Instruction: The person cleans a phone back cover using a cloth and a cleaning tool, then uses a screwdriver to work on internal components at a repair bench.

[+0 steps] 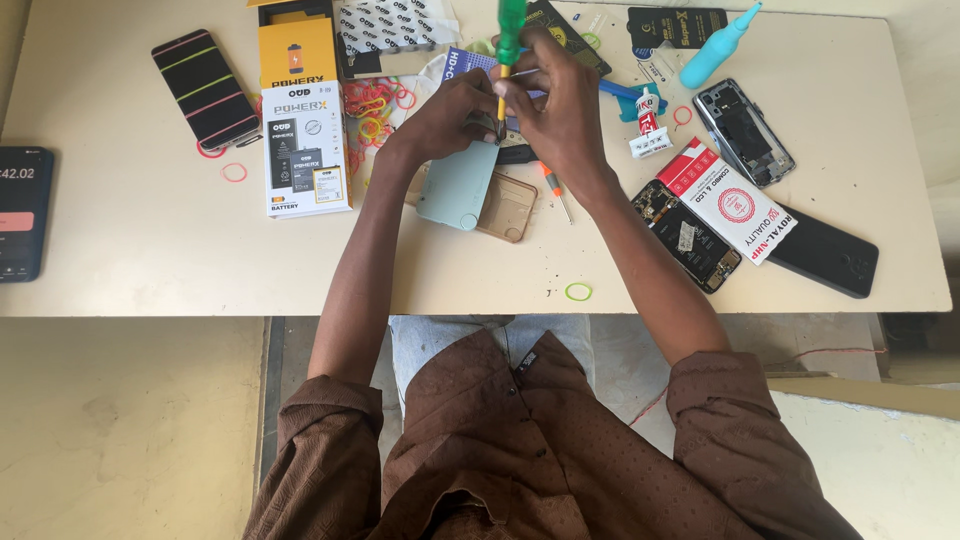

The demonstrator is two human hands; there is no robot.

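Both hands closed in grip: right hand [560,105] on green-handled screwdriver [510,40], left hand [450,115] on pale-green phone [458,185].

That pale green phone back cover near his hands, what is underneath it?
The pale green back cover overlaps a tan transparent phone case, hiding the case's left edge. The rest rests on the table. Anything else beneath it is covered.

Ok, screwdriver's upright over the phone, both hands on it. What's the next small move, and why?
Probably keep the green-handled screwdriver vertical and turn it gently. Its tip sits at the top edge of the pale green phone, with the right hand pinching the shaft and the left hand bracing there; tilting could slip it off.
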